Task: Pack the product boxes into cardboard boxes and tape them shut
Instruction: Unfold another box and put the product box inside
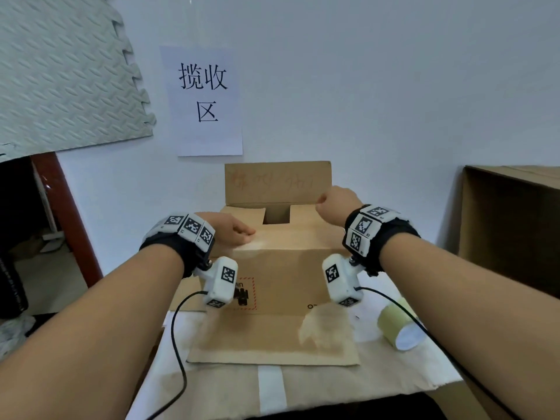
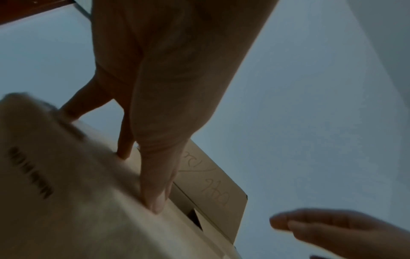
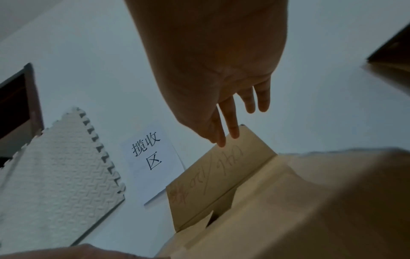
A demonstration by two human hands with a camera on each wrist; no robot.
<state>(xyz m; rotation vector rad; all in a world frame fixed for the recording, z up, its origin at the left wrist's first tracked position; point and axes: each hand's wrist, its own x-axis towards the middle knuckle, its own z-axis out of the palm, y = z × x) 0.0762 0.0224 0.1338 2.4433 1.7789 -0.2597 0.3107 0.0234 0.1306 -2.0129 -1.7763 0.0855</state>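
- I see the cardboard box (image 1: 281, 262) standing on a paper-covered table (image 1: 378, 377), close against the white wall (image 1: 394, 86), with its near side printed in red and black.
- My left hand (image 1: 233, 230) lies palm down on the near top flap (image 1: 291, 234), at its left end; the forearm reaches in from the lower left and the wrist is about level.
- In the left wrist view the left fingers (image 2: 155, 184) run nearly straight and press on the flap surface with their tips, so this hand is flat and extended, gripping nothing.
- My right hand (image 1: 336, 204) is raised higher, at the right end of the far flap (image 1: 277, 181), which stands upright with faint red handwriting on it.
- In the right wrist view the right fingers (image 3: 230, 122) are straight and point down; 2 fingertips reach the upper edge of that upright flap, but I cannot tell whether they touch it or hover just before it.
- That hand is spread loosely and holds nothing.
- The 2 side flaps are folded inward, leaving a dark gap (image 1: 276, 214) between them.
- A roll of tape (image 1: 397, 327) lies on its side on the table, right of the box and below my right forearm.
- A flat cardboard sheet (image 1: 272, 338) lies in front of the box.
- A paper sign (image 1: 206, 101) hangs on the wall above, and a foam mat (image 1: 66, 71) hangs left of it.
- A larger open carton (image 1: 512, 225) stands at the right edge.
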